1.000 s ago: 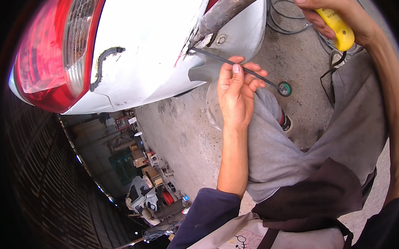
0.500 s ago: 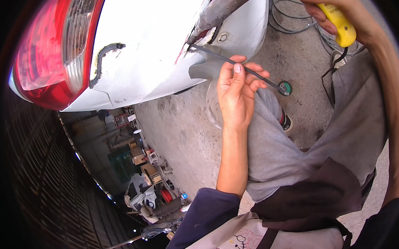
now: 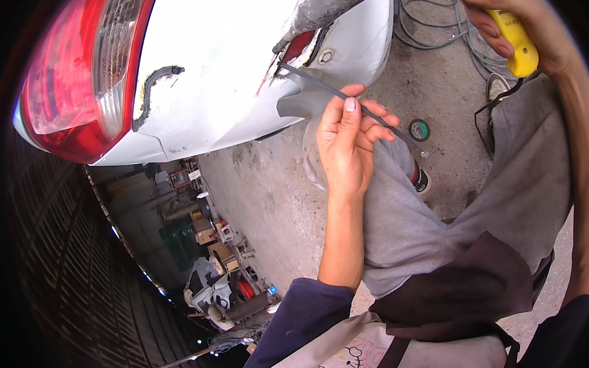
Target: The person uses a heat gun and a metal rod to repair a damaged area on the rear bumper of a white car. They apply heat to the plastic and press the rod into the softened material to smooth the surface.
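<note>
My left hand [image 3: 348, 143] pinches a thin dark grey plastic welding rod [image 3: 317, 81] between thumb and fingers. The rod's upper end meets the torn edge of a white car bumper [image 3: 213, 76]; its lower end sticks out past my fingers. At the upper right, my right hand [image 3: 522, 14] is wrapped round the yellow handle of a corded hot-air gun [image 3: 520, 46]. The gun's stained metal barrel [image 3: 333, 4] crosses the top of the view, and its narrow nozzle sits just above the rod's end. Dark melted-looking seams run along the bumper's cracks.
A red and clear tail light [image 3: 77, 81] is at the left. On the concrete floor [image 3: 262, 191] lie a coiled grey hose [image 3: 425, 24] and a small green-and-black disc [image 3: 420, 129]. Boxes and clutter [image 3: 222, 258] stand at the lower left. A black cord [image 3: 499, 99] hangs from the gun.
The gun's handle has shifted right and slightly down, and its nozzle has lifted a little off the rod's tip. My left hand and the rod's lower end have dipped slightly.
</note>
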A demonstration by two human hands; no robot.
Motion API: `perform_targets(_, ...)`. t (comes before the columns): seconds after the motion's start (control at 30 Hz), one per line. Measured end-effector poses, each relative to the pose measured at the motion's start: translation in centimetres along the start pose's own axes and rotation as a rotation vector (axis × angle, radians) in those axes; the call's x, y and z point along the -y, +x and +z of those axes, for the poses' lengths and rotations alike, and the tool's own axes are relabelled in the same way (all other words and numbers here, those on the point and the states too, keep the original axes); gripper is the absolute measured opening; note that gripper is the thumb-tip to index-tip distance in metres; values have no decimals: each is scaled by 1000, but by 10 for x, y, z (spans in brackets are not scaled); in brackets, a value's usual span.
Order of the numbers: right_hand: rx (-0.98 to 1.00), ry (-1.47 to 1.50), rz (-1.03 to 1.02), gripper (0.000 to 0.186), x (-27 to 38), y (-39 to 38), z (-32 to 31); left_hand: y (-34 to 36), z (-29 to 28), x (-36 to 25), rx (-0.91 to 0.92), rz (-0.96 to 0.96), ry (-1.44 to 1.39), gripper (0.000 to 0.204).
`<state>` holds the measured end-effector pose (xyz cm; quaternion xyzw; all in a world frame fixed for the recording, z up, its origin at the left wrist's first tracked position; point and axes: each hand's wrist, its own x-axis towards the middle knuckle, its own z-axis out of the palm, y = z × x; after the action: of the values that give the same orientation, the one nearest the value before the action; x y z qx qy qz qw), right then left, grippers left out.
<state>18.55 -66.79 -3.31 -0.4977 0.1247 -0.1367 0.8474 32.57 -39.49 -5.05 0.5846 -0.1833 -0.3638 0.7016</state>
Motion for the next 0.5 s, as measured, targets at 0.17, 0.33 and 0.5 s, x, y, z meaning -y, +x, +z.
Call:
perform_targets(0.17,-51,-105,-23,21,-7,1,2,1,1,-3,4,9,0,31)
perform_targets(0.33,18,-59,-3,21,-12,4,1,-3,0,-5,-10,29,30,32)
perform_targets(0.5,-30,-77,20,21,-10,1,3,-7,1,-7,-38,39,62,33)
